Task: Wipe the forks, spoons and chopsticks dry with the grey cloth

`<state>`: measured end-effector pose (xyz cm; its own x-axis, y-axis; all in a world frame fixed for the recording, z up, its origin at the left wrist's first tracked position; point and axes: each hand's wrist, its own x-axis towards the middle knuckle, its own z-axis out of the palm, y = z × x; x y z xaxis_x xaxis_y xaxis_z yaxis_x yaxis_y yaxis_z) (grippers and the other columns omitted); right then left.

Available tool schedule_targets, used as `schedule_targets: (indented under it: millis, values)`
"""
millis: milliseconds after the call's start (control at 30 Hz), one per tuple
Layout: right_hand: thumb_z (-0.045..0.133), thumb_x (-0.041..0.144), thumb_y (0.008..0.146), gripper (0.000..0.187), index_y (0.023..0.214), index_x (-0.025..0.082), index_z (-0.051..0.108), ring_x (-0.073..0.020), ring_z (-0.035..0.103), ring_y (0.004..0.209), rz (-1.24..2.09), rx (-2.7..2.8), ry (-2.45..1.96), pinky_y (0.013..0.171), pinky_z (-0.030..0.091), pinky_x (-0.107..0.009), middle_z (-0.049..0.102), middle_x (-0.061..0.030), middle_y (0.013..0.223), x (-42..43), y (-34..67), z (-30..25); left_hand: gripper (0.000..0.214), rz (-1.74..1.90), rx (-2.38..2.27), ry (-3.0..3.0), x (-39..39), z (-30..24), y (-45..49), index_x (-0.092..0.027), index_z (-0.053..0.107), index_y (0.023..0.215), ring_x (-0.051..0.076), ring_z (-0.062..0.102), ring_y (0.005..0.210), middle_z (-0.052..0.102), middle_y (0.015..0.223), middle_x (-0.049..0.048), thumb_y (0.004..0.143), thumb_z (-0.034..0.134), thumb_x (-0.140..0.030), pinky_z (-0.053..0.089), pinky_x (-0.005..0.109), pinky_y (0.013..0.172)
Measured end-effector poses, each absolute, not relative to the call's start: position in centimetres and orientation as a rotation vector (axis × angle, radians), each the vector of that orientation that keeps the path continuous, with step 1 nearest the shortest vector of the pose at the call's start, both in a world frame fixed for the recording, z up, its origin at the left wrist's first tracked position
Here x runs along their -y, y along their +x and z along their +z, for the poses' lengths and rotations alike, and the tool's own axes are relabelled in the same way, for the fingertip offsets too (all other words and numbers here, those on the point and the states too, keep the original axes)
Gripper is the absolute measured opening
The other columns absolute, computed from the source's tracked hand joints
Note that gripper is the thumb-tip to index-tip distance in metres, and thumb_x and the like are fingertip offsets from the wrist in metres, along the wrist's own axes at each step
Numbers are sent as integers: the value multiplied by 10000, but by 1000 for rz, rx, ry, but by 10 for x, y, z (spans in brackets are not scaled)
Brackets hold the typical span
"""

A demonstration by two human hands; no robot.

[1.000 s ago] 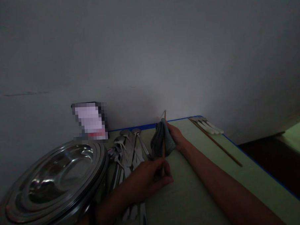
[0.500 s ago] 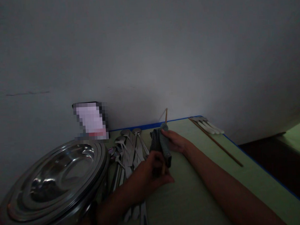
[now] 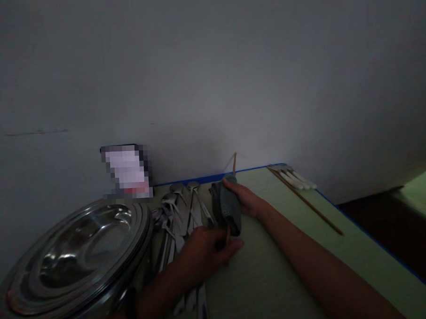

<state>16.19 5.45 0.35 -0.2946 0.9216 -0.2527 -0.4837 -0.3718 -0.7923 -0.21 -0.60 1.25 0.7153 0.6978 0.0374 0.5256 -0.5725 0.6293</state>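
My right hand is closed around a dark grey-green cloth, which is folded about a thin wooden chopstick. The stick's upper end pokes out above the cloth, near the wall. Below it, my left hand pinches the stick's lower end, thumb pointing right. The middle of the stick is hidden by the cloth. Just left of my hands, several metal spoons and other cutlery lie in a loose pile, partly covered by my left forearm.
A stack of shiny steel dishes stands at the left. A phone with a blurred screen leans on the wall. Another chopstick and several white-handled forks lie at the right of the green tabletop, near its blue edge.
The cloth now looks wider and flatter around the chopstick. My left hand has shifted slightly left, its fingers closer together on the stick's lower end. My right hand has moved slightly left.
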Motion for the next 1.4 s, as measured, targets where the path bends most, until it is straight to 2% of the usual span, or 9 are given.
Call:
schedule_targets:
  millis: [100, 233, 367, 467, 700, 900, 1067, 1267, 1400]
  values:
    - [526, 335, 820, 244, 670, 150, 579, -99, 574, 490, 1766, 744, -921, 536, 476, -215, 631, -8, 581, -55, 158, 4, 328, 425, -998, 2300, 7, 14, 1, -168, 476, 588, 75, 439, 435, 469, 476, -56, 851, 415, -354, 277, 187, 436]
    - [587, 364, 772, 232, 667, 157, 590, -105, 577, 498, 1650, 784, -939, 549, 485, -226, 632, -4, 579, -56, 154, 0, 334, 485, -1160, 2285, 7, 14, 2, -172, 484, 600, 103, 482, 442, 524, 482, -29, 832, 419, -404, 283, 202, 428]
    - [617, 475, 713, 335, 748, 142, 612, -153, 634, 649, 1610, 795, -887, 652, 505, -273, 668, -48, 666, -60, 156, -8, 430, 457, -1251, 2254, 6, 14, 2, -171, 511, 559, 125, 521, 432, 546, 456, -8, 843, 380, -466, 303, 213, 429]
    - [629, 524, 673, 410, 781, 129, 610, -185, 643, 785, 1696, 769, -787, 717, 502, -300, 684, -80, 744, -63, 161, -13, 466, 460, -1232, 2204, 5, 16, 1, -169, 538, 548, 125, 541, 415, 553, 433, -6, 872, 335, -436, 341, 212, 444]
    - [739, 309, 591, 279, 767, 133, 615, -184, 637, 837, 1789, 797, -587, 771, 491, -296, 689, -52, 760, -60, 167, -9, 455, 505, -1139, 2164, 6, 16, 0, -170, 529, 521, 102, 547, 408, 543, 424, -25, 887, 341, -364, 383, 193, 477]
    - [662, 192, 645, 168, 793, 128, 616, -168, 643, 779, 1749, 739, -561, 775, 486, -294, 683, -27, 698, -60, 165, -5, 458, 516, -1105, 2170, 4, 13, 0, -168, 556, 567, 101, 567, 457, 573, 463, -26, 909, 319, -358, 404, 197, 534]
    - [541, 196, 751, 104, 828, 159, 599, -157, 637, 787, 1779, 637, -531, 754, 483, -287, 679, -13, 713, -61, 166, -4, 472, 511, -1087, 2206, 4, 12, -1, -175, 594, 639, 116, 603, 541, 613, 494, -19, 928, 274, -367, 415, 210, 600]
    - [443, 227, 835, 141, 885, 184, 568, -125, 596, 646, 1807, 611, -531, 621, 473, -246, 632, 5, 668, -56, 166, 0, 465, 389, -1135, 2373, 4, 12, 1, -175, 586, 603, 124, 566, 491, 605, 509, -2, 905, 317, -404, 364, 217, 507]
    - [452, 233, 826, 113, 821, 184, 554, -90, 493, 510, 1864, 653, -362, 491, 401, -198, 513, 39, 570, -53, 165, 1, 432, 350, -1145, 2493, 3, 11, 2, -172, 604, 636, 133, 564, 502, 609, 541, 11, 889, 337, -397, 342, 226, 497]
